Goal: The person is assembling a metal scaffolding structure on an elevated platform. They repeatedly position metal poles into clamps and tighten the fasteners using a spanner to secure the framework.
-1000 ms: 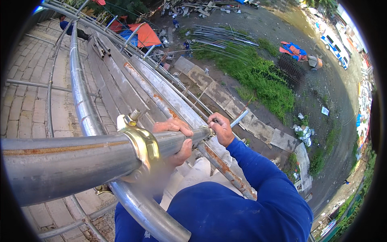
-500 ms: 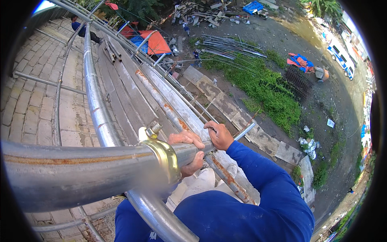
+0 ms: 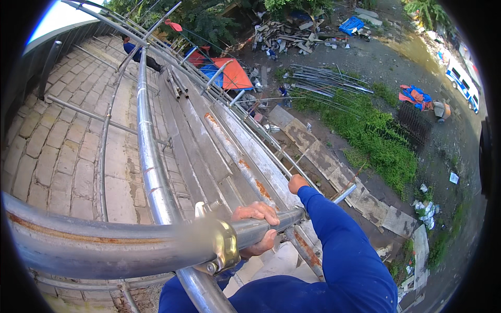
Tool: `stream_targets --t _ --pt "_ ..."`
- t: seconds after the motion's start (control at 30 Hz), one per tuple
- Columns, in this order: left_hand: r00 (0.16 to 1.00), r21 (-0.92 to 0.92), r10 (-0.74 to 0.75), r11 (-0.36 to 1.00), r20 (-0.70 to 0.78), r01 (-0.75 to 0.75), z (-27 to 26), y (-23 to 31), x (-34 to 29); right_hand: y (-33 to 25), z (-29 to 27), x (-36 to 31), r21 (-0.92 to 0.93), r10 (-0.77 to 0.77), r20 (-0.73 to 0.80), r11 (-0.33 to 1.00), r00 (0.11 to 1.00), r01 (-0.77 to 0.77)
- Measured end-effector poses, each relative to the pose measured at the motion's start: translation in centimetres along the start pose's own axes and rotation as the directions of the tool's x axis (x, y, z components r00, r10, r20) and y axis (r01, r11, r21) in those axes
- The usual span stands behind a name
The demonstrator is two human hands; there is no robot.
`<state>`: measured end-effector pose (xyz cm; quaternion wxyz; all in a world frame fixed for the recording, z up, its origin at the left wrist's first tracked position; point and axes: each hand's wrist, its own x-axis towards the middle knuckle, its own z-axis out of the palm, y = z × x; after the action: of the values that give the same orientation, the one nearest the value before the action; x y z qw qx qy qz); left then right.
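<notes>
My left hand [image 3: 259, 225] is wrapped round a thick grey steel pipe [image 3: 130, 243] that crosses from the left edge, fingers on top and thumb below. Just left of that hand, a gold-coloured scaffold clamp [image 3: 228, 245] encircles the pipe where it meets a shiny upright pipe [image 3: 148, 151]. My right hand [image 3: 298, 183] is a closed fist beyond the pipe's far end, beside a twisted cable [image 3: 272, 160] and the outer rail. What it grips, if anything, is hidden. A rust-patched pipe [image 3: 307, 245] runs under the thick pipe's end.
Long grey planks [image 3: 195, 151] form the walkway, with a rusty pipe [image 3: 237, 159] lying along them. A brick wall face [image 3: 68, 156] is on the left. Another person [image 3: 136, 51] is at the far end. Far below, ground, weeds [image 3: 365, 138] and piled poles [image 3: 329, 81] show.
My right hand has moved from the thick pipe's end outward to the rail side and closed into a fist. My left hand keeps its grip. The view has shifted.
</notes>
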<state>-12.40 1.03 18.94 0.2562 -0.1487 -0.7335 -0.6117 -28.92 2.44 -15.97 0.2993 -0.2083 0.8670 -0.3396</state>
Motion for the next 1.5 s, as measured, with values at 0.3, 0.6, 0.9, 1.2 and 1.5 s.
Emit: stream_targets --t 0.3,0.6,0.9,1.2,1.5 --pt "0.999 -0.029 0.032 0.999 0.027 -0.031 0.1 -0.4 0.7 2.9 -1.2 2.5 -0.015 0.012 0.043 1.000 0.999 -0.011" --pt "0.999 -0.031 0.026 0.999 0.033 -0.025 0.3 -1.5 0.7 -2.4 -9.7 -6.7 0.558 -0.369 -0.309 0.676 0.877 0.481" --pt "1.000 0.040 0.024 0.999 0.014 -0.024 -0.1 0.2 0.4 -2.7 -11.6 -18.9 0.890 -0.241 -0.294 0.285 0.925 0.357" --pt "0.999 0.001 0.051 0.999 0.012 -0.051 0.0 -0.5 0.6 -5.6 -10.2 -16.9 0.771 -0.185 -0.320 0.520 0.929 0.369" --pt "0.996 0.026 0.076 0.997 -0.040 -0.075 0.4 -0.3 0.6 -6.4 -10.3 -19.7 0.604 -0.288 -0.408 0.626 0.866 0.493"
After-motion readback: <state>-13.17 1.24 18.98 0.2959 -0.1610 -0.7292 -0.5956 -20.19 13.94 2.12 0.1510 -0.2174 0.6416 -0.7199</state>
